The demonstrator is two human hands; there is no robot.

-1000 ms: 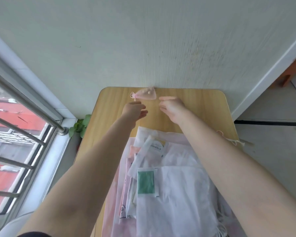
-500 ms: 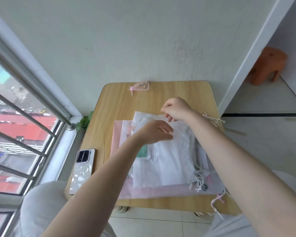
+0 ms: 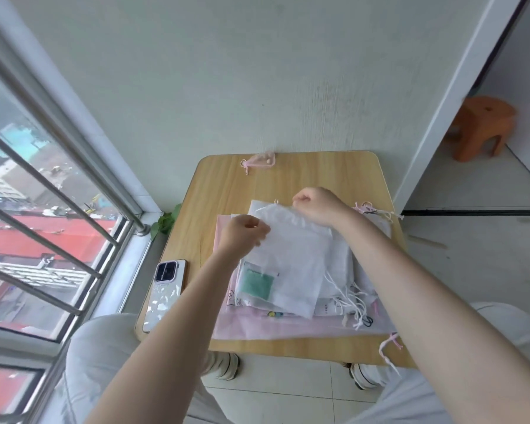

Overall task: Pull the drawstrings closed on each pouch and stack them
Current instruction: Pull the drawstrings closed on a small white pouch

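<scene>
A pile of flat white and pink drawstring pouches (image 3: pixel 343 270) lies on the small wooden table (image 3: pixel 227 191). The top white pouch (image 3: pixel 291 261) has a green patch near its lower left. My left hand (image 3: pixel 245 237) pinches its left upper edge, and my right hand (image 3: pixel 318 206) pinches its far upper edge; the pouch is lifted slightly off the pile. White and pink cords trail from the pile's right side. One small pink pouch (image 3: pixel 262 160), drawn shut, rests alone at the table's far edge by the wall.
A phone (image 3: pixel 164 293) in a pale case lies at the table's near left edge. A barred window runs along the left. An orange stool (image 3: pixel 481 127) stands at the back right. My knees and shoes show below the table.
Both hands came back from the small pink pouch at the far edge to the pile. They have taken hold of the top white pouch and lifted its upper edge.
</scene>
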